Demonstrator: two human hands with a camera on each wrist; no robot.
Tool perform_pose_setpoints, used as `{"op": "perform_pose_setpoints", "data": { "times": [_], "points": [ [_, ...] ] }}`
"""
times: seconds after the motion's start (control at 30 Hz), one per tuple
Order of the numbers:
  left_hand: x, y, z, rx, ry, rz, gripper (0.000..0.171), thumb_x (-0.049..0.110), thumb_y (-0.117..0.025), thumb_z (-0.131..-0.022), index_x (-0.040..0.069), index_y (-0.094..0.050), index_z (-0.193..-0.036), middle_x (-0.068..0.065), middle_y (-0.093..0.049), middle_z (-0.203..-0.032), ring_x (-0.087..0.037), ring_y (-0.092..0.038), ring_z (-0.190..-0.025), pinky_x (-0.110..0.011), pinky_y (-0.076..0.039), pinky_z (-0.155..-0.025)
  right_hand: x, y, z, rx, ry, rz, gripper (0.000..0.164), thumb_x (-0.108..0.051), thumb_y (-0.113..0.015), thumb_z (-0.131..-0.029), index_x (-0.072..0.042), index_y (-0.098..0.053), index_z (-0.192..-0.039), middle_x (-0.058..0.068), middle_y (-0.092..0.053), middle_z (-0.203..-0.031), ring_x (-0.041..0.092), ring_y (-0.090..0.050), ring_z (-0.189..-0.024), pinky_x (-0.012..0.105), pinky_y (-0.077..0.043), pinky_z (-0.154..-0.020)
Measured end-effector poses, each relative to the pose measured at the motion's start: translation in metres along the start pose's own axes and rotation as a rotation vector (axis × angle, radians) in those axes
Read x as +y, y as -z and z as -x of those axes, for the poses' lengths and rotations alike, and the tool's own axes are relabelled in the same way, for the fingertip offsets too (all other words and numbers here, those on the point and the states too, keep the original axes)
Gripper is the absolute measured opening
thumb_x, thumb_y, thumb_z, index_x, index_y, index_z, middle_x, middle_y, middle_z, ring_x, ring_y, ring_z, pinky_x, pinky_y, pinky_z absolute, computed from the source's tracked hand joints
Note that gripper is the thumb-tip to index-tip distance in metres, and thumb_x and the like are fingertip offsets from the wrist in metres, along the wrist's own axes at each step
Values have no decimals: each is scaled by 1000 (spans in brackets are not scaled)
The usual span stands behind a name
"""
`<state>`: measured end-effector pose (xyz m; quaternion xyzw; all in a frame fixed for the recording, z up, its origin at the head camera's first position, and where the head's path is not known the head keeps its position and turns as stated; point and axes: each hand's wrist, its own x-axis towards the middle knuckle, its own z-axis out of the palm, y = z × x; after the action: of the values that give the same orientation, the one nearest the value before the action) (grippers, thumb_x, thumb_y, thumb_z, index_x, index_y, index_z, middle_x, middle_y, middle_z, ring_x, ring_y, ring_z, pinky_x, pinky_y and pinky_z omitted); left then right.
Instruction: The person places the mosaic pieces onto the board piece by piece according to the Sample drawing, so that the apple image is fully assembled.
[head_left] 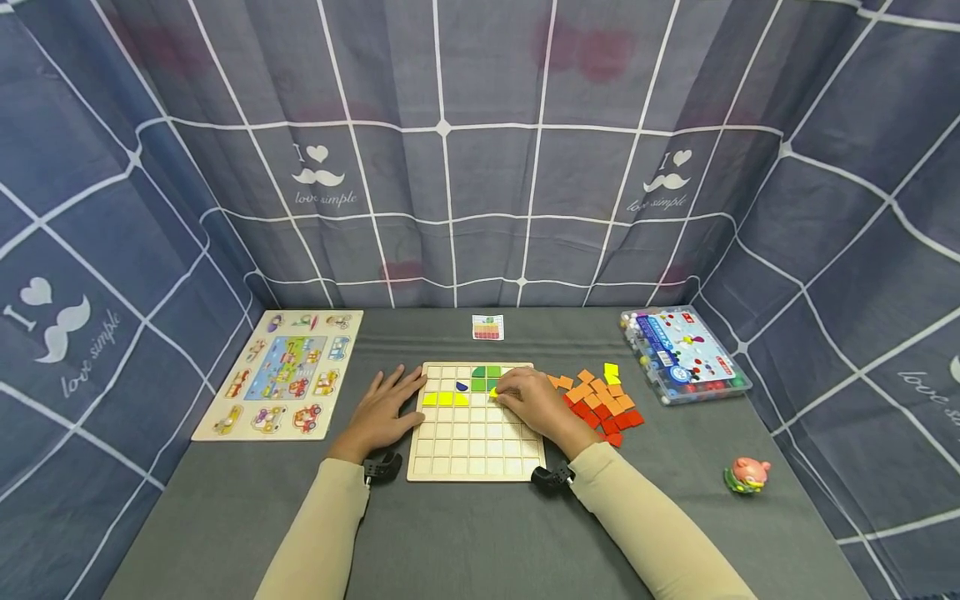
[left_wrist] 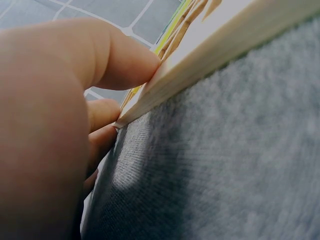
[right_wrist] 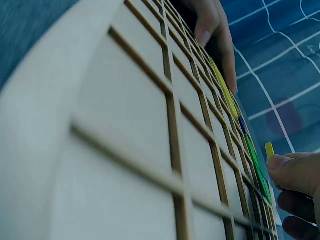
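Note:
A pale wooden grid board (head_left: pixel 476 467) lies flat on the grey table. My left hand (head_left: pixel 381 415) rests at its left side with spread fingers, and the thumb touches the board's edge in the left wrist view. Over the upper right of the board, my right hand (head_left: pixel 536 404) pinches a small yellow tile (right_wrist: pixel 270 149) between thumb and fingers, held just above the grid. Yellow tiles (head_left: pixel 446 399) sit in a row at the board's left. Green pieces (head_left: pixel 486 379) fill squares near the top, and a dark blue piece (head_left: pixel 461 386) lies left of them.
Loose orange tiles (head_left: pixel 592 392) and red tiles (head_left: pixel 607 421) lie right of the board, with yellow tiles (head_left: pixel 611 372) behind. A small pattern card (head_left: pixel 487 327) lies behind it. Around stand a picture puzzle (head_left: pixel 285 375), a plastic case (head_left: pixel 684 354) and a pig figurine (head_left: pixel 747 475).

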<state>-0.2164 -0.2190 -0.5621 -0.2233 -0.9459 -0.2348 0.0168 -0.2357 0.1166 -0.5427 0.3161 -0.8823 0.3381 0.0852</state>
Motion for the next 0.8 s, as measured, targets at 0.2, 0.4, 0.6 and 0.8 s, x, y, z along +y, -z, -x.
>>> {"op": "perform_pose_setpoints", "data": {
  "times": [0.2, 0.4, 0.6, 0.8],
  "points": [
    [0, 0, 0, 0, -4, 5, 72, 37, -68, -99, 14, -44, -163, -3, -31, -170, -33, -19, -158, -55, 1, -127, -10, -13, -7, -37, 20, 47, 10, -11, -80, -95, -13, -83, -104, 0, -74, -112, 19, -66, -111, 35, -54, -99],
    [1, 0, 0, -5, -2, 7, 72, 36, -67, -99, 14, -44, -163, -2, -31, -170, -32, -19, -158, -54, 1, -127, -14, -23, -12, -35, 60, 78, 9, -8, -82, -93, -11, -83, -101, 2, -74, -111, 22, -66, -110, 35, -55, -99],
    [2, 1, 0, -8, 11, 7, 72, 36, -67, -98, 14, -44, -163, -2, -31, -170, -32, -19, -158, -54, 1, -127, -15, -29, -12, -14, 63, 114, 8, -8, -83, -92, -11, -83, -99, 2, -73, -109, 21, -66, -107, 35, -55, -99],
    [1, 1, 0, -9, 9, 9, 72, 36, -67, -98, 14, -44, -163, -1, -31, -170, -31, -19, -158, -53, 1, -127, -16, -31, -13, -19, 70, 126, 7, -8, -82, -93, -10, -83, -100, 2, -73, -109, 21, -66, -106, 36, -54, -99]
  ]
}}
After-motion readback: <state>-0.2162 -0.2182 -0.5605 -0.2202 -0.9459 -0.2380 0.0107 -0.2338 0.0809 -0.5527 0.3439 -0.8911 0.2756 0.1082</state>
